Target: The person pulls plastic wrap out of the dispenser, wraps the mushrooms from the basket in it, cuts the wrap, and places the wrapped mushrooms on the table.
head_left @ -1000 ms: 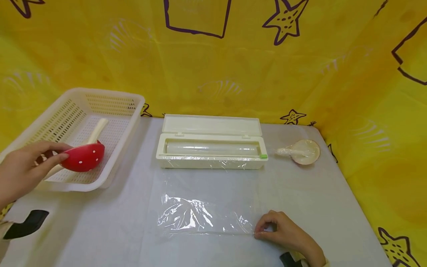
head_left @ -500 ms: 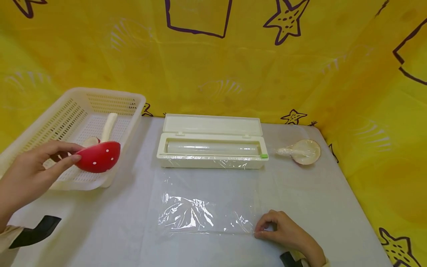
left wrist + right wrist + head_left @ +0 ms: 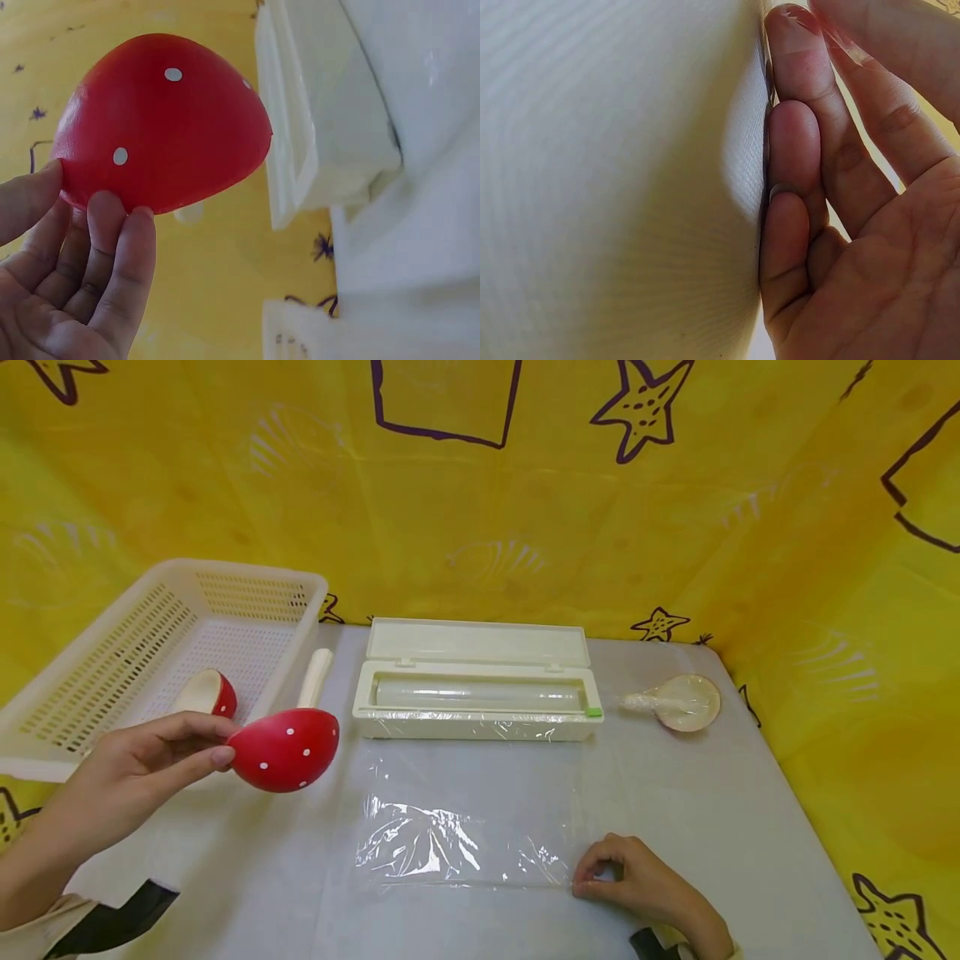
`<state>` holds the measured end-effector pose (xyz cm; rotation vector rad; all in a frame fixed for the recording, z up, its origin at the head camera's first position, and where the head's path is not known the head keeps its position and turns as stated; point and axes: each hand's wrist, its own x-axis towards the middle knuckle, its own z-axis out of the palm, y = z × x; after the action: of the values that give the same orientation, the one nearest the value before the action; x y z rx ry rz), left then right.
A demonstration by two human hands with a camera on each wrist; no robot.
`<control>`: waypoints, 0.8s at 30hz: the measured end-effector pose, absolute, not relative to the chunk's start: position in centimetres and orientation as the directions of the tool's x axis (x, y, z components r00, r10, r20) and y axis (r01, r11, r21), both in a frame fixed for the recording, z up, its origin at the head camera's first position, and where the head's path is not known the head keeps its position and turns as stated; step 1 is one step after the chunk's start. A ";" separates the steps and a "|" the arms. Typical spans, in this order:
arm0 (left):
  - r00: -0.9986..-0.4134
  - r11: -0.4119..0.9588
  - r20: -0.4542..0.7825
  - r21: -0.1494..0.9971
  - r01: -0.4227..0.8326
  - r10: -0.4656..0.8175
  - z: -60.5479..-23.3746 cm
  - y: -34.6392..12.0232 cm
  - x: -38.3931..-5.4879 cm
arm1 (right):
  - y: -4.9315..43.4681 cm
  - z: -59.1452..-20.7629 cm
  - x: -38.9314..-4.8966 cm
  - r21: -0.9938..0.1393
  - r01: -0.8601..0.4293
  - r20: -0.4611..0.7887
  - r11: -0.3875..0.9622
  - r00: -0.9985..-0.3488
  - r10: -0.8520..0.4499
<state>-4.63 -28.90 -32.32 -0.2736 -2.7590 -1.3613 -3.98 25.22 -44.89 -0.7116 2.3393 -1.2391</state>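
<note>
My left hand [image 3: 142,772] pinches the bowl rim of a red, white-dotted ladle [image 3: 288,750] between thumb and fingers. The ladle is held in the air just right of the basket, its pale handle pointing away from me. In the left wrist view the red underside of the bowl fills the space above my fingers. My right hand [image 3: 645,881] rests on the table and pinches the near right corner of a sheet of plastic wrap [image 3: 465,843]. That sheet runs flat toward me from a cream wrap dispenser [image 3: 476,727], whose lid stands open with the roll inside.
A white perforated basket [image 3: 318,610] stands at the left, with another red-and-cream dotted piece [image 3: 202,693] in it. At the right lies a spoon-like ladle covered in clear wrap [image 3: 686,703]. A yellow printed cloth [image 3: 480,527] hangs behind the table.
My left hand has carried the ladle rightward and toward me, out of the basket, uncovering the other dotted piece inside. The right hand and the plastic wrap have stayed put.
</note>
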 end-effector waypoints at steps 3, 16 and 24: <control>-0.983 0.545 0.088 0.822 0.163 0.161 -32.8 -28.3 -4.3 | 25.2 -44.8 -4.0 -0.841 -0.232 -0.128 0.489 -0.793 -0.596; -0.958 0.325 -0.102 0.946 -0.010 0.269 -34.4 -25.1 -3.7 | 25.3 -44.8 -4.0 -0.832 -0.205 -0.163 0.516 -0.798 -0.580; -0.942 0.162 -0.077 0.987 -0.024 0.327 -34.8 -22.1 -3.5 | 25.3 -44.6 -4.0 -0.829 -0.193 -0.178 0.525 -0.798 -0.575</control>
<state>-3.45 -22.08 -34.84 -0.3484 -2.5865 -2.2061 -3.96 25.25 -44.65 -0.6281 2.3335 -1.1918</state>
